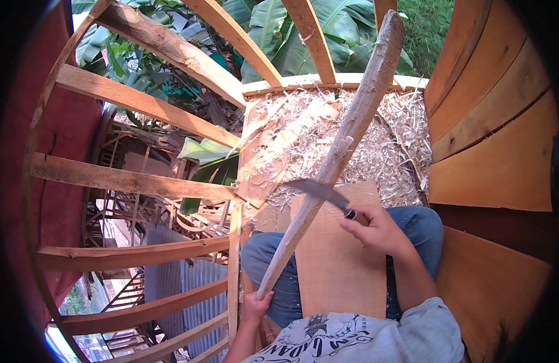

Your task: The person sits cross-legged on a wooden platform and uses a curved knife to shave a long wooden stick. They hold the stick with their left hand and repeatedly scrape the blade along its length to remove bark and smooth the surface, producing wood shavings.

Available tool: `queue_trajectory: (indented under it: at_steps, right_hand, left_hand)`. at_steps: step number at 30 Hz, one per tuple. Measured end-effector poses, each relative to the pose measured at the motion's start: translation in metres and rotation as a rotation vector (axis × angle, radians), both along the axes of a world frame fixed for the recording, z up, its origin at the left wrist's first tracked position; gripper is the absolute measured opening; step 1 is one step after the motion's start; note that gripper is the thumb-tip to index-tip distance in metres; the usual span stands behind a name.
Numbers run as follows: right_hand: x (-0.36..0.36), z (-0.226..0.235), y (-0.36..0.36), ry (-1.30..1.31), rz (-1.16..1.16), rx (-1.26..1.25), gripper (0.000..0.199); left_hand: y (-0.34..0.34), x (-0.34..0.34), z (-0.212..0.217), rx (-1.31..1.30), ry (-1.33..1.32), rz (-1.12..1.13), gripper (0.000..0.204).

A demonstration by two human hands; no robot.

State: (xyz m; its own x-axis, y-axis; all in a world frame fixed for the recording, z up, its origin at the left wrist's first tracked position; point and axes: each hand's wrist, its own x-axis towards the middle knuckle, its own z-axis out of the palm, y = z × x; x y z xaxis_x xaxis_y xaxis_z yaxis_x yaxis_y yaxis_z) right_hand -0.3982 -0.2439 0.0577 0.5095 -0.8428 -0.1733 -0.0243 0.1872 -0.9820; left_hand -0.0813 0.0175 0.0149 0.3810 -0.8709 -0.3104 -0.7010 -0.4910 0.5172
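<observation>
So there's this long, slightly curved wooden pole (343, 142) running diagonally up through the middle of the shot, its lower end down by the person's lap and the upper end way up near the top edge against the greenery. The left hand (256, 305) is wrapped tight around the bottom end of it, holding it up at a slant. The right hand (376, 228) has its fingers closed on the dark handle of a big knife (320, 192), and the blade is laid across the pole about halfway down, edge touching the wood. Under all that there's a flat board (343, 260) lying across the person's knees, which are in blue jeans (421, 227). Past the board the floor is covered in a thick heap of pale wood shavings (388, 151). To the left is an open railing of rough wooden slats (134, 181), and on the right a wall of wide orange-brown planks (494, 121). Banana leaves (346, 30) show behind the top rail.
</observation>
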Motion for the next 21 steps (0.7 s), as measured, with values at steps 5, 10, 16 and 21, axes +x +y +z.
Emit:
queue_trajectory:
  at_steps: [5,10,16,21]
  right_hand:
    - [-0.067,0.013,-0.036,-0.586,-0.803,0.195,0.032]
    - [-0.015,0.022,0.002,-0.278,0.008,0.259,0.020]
    - [0.004,0.011,-0.002,0.165,0.116,-0.133,0.027]
    - [-0.004,-0.017,-0.010,0.056,-0.379,-0.067,0.022]
  left_hand:
    - [0.001,-0.005,0.003,-0.029,0.003,0.024,0.035]
    - [0.008,0.005,-0.006,-0.011,0.066,0.055,0.037]
    - [0.007,-0.019,0.001,-0.087,-0.096,0.071,0.032]
    - [0.001,-0.035,0.011,-0.069,-0.215,0.134,0.034]
